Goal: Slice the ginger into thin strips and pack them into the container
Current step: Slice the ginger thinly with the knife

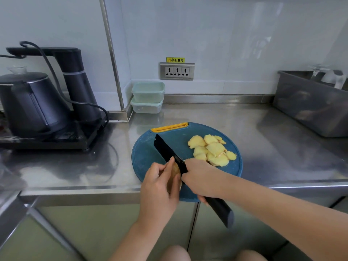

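The board (148, 157) was blue with a yellow edge. The slices (211, 149) were pale yellow, the knife (167, 149) black. The tabletop (263, 140) was silver.

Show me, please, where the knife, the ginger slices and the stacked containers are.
knife (165, 150): head view, on the middle of the black blade.
ginger slices (214, 149): head view, on the centre of the pile.
stacked containers (147, 94): head view, on the upper container's front wall.
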The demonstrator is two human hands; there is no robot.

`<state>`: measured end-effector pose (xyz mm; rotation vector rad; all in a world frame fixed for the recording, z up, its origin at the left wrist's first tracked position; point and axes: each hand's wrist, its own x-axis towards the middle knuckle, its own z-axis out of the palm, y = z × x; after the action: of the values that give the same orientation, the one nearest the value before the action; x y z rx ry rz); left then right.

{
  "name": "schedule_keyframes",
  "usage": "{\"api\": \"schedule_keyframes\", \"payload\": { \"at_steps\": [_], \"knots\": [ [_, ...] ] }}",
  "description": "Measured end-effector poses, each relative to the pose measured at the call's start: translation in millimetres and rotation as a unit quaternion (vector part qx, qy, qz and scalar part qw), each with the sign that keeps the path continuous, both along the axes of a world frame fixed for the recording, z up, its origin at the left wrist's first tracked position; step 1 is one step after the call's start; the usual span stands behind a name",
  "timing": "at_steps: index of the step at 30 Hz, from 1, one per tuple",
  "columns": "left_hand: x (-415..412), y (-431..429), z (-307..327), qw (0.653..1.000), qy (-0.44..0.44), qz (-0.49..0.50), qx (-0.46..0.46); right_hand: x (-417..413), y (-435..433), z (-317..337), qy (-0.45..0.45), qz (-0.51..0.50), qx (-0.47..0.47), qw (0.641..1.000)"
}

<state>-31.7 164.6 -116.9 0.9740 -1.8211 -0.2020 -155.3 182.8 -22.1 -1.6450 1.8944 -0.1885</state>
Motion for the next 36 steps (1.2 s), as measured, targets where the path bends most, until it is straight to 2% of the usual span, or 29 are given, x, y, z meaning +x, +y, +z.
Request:
{"api": "schedule_keyframes", "payload": {
  "at_steps": [3,8,13,20,27,36],
  "knots": [
    [-0.2,-0.4,-0.4,1.000,0.010,0.002,0.002,-2.6,-2.3,-2.7,-0.062,-0.031,0.014,0.998],
    [0.0,4.9,-0.1,1.000,0.010,0.002,0.006,-7.5,0.3,-2.8,-0.106,-0.062,0.010,0.992],
    [4.2,9.5,-4.4,1.000,0.004,-0.009,-0.008,-31.7,1.0,4.1,-0.079,-0.078,-0.042,0.993],
    [7.5,11.8,-6.1,1.000,0.006,-0.010,0.013,-41.2,9.6,21.0,-0.074,-0.060,-0.034,0.995],
    [2.7,13.9,-7.8,1.000,-0.011,0.013,0.006,-36.3,21.8,24.8,-0.028,-0.082,-0.087,0.992],
    [2.3,11.7,-10.1,1.000,-0.020,0.009,0.002,-18.7,37.2,15.3,-0.109,-0.038,-0.051,0.992]
  ]
}}
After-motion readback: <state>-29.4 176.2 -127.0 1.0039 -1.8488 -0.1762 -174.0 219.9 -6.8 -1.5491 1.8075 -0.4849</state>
